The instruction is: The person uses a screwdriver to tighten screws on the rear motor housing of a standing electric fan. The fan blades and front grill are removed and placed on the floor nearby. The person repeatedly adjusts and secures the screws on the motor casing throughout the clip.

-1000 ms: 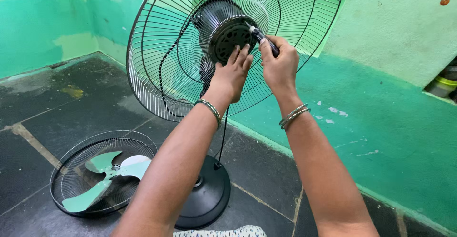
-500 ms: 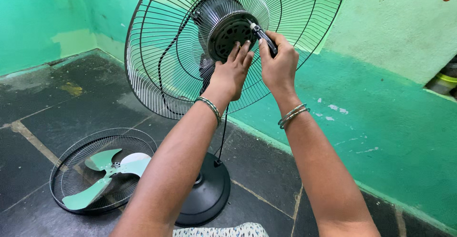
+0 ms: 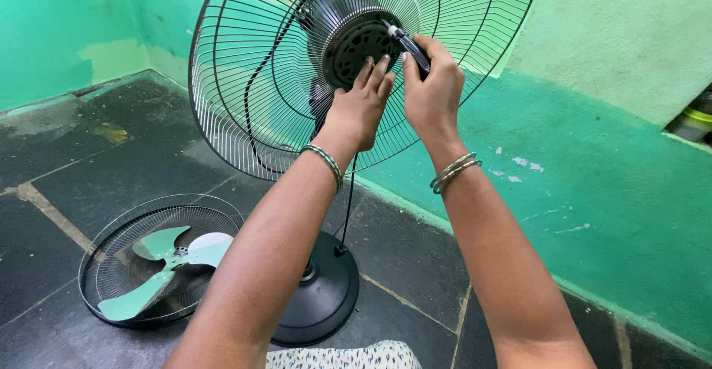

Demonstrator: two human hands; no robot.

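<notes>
Right hand [image 3: 432,87] holds screwdriver [image 3: 408,45] at motor housing [image 3: 356,39] (left hand [image 3: 361,106] steadies).

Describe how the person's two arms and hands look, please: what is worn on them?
Both arms are bare, with no sleeves and no gloves. The left hand has one thin metal bangle at the wrist. The right hand has two thin metal bangles at its wrist.

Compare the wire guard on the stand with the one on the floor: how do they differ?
The rear guard stands upright on the fan, bare of blades, with the motor at its centre; the front guard lies flat on the floor, holding the green blade. Both are round, dark wire grilles.
</notes>
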